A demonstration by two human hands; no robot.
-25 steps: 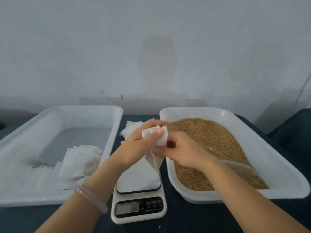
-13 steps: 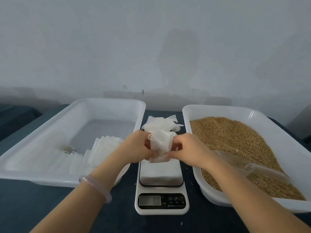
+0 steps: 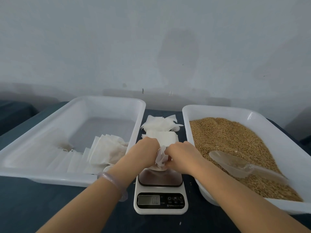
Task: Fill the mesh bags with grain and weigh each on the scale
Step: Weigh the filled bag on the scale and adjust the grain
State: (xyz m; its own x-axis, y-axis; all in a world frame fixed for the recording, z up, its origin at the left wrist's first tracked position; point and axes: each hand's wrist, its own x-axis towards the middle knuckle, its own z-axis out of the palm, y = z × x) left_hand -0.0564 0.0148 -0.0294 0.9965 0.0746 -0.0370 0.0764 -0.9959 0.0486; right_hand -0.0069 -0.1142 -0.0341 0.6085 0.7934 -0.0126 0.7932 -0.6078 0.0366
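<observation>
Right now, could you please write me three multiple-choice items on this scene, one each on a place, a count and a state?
1. Where does the clear scoop lie?
A. On the grain in the right tray
B. In the left tray
C. On the scale

2. How many white trays are on the table?
A. One
B. Two
C. Three

3. What does the scale display show?
A. Blank
B. An error
C. Zero

Answers:
1 A, it rests on the grain.
2 B, left tray and right tray.
3 C, it reads 0.0 while both hands hold the mesh bag over the platform.
</observation>
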